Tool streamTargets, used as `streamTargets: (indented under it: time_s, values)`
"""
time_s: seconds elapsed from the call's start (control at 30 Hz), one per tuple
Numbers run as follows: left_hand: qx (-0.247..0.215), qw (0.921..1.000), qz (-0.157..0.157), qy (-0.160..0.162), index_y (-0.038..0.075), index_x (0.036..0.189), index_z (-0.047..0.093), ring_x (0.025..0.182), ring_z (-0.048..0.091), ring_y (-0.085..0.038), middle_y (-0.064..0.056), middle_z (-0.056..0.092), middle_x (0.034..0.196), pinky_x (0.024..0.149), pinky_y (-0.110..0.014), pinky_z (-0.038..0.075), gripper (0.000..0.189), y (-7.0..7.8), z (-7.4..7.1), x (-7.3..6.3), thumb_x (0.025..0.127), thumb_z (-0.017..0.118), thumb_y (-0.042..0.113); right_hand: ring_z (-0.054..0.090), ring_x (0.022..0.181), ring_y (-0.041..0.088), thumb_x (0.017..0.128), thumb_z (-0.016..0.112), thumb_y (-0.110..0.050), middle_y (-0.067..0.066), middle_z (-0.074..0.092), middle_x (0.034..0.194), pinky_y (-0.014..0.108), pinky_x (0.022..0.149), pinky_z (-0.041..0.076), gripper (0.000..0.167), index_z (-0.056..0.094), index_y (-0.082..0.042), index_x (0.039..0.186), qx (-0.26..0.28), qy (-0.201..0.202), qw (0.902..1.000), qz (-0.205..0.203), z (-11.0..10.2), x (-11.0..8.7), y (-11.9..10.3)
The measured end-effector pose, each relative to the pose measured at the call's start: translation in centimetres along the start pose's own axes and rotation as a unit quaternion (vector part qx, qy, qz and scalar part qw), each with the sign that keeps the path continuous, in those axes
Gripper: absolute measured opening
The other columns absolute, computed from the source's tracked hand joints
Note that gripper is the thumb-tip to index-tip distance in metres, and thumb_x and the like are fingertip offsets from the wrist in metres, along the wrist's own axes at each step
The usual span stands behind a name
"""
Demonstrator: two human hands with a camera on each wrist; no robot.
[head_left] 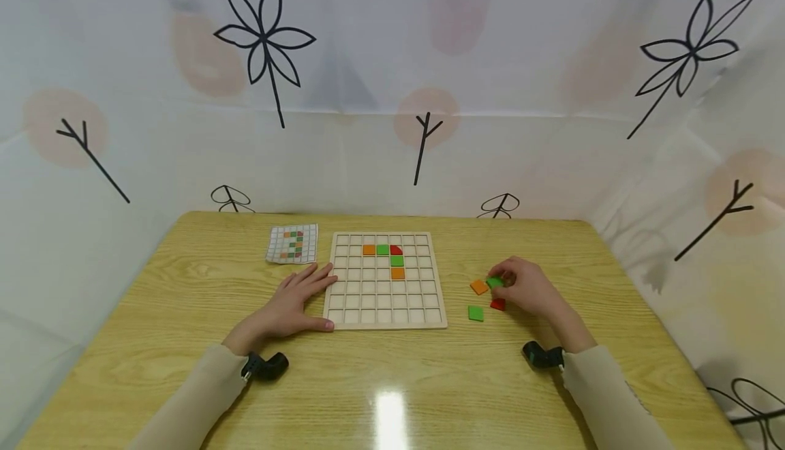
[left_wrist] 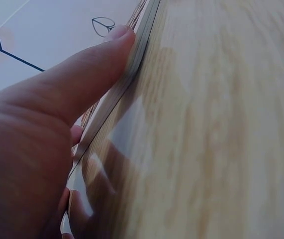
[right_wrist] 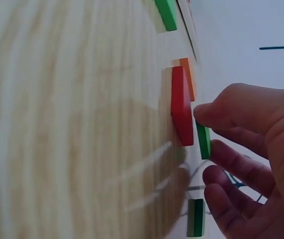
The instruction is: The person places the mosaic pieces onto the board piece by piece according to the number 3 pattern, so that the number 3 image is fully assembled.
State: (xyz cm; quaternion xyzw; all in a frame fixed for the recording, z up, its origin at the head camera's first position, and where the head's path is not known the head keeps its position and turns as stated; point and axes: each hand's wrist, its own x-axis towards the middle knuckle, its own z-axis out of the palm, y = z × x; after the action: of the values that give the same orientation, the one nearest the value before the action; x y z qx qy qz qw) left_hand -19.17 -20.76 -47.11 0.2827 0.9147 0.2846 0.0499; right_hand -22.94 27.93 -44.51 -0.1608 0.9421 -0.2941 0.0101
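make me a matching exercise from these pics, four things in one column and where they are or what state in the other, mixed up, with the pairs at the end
Column one
1. left hand
2. right hand
3. printed sheet
4. grid board

Column two
A. pinches a green tile
B. bears five coloured pieces in its squares
C. touches the left edge of the grid board
D. lies left of the grid board, beyond a hand

Pairs: 1-C, 2-A, 3-D, 4-B
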Motion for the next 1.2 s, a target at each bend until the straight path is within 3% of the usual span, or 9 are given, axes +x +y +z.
streamTargets:
  time_s: [0.27, 0.47, 0.67, 0.9, 1.2]
  values:
    - [0.001, 1.0, 0.001, -0.001, 0.016, 0.154, 0.04, 0.151, 0.01, -0.035, -0.005, 0.021, 0.165, 0.113, -0.066, 0.005, 0.091, 0.0, 0.0, 0.0, 0.082, 0.076, 0.057, 0.06, 0.088, 0.025, 0.082, 0.079, -0.007, 0.007, 0.063, 0.099, 0.04, 0.073, 0.052, 0.021, 0.074, -0.005, 0.103, -0.01, 0.039, 0.9984, -0.04, 0.4, 0.6, -0.7]
    - [0.0, 1.0, 0.004, -0.001, 0.014, 0.154, 0.04, 0.15, 0.011, -0.037, -0.006, 0.022, 0.164, 0.113, -0.067, 0.006, 0.091, 0.2, -0.2, 0.1, 0.082, 0.076, 0.056, 0.062, 0.086, 0.023, 0.083, 0.079, -0.007, 0.007, 0.063, 0.099, 0.038, 0.072, 0.055, 0.02, 0.074, -0.004, 0.102, 0.016, 0.04, 0.9971, -0.063, 1.5, 1.8, -2.2]
    - [-0.001, 1.0, -0.001, -0.004, 0.014, 0.154, 0.04, 0.15, 0.01, -0.037, -0.006, 0.022, 0.164, 0.113, -0.066, 0.005, 0.09, 0.2, -0.2, 0.0, 0.082, 0.075, 0.056, 0.061, 0.086, 0.02, 0.084, 0.079, -0.008, 0.004, 0.062, 0.099, 0.036, 0.073, 0.054, 0.021, 0.074, -0.006, 0.104, 0.039, 0.019, 0.9952, -0.088, 3.4, 3.4, -4.6]
    - [-0.002, 1.0, 0.0, -0.004, 0.015, 0.155, 0.039, 0.151, 0.009, -0.037, -0.007, 0.02, 0.165, 0.113, -0.065, 0.004, 0.091, 0.1, -0.2, -0.1, 0.083, 0.075, 0.057, 0.06, 0.09, 0.019, 0.085, 0.077, -0.007, 0.003, 0.063, 0.105, 0.035, 0.076, 0.053, 0.023, 0.074, -0.007, 0.107, 0.089, -0.028, 0.9918, -0.087, 5.9, 5.7, -8.2]
    - [-0.001, 1.0, -0.003, -0.009, 0.016, 0.156, 0.037, 0.151, 0.007, -0.036, -0.006, 0.019, 0.165, 0.114, -0.064, 0.003, 0.092, 0.0, -0.3, -0.2, 0.083, 0.074, 0.058, 0.064, 0.095, 0.019, 0.086, 0.072, -0.004, 0.005, 0.068, 0.11, 0.036, 0.082, 0.055, 0.025, 0.073, -0.006, 0.111, 0.099, -0.053, 0.9862, -0.121, 8.2, 7.7, -11.4]
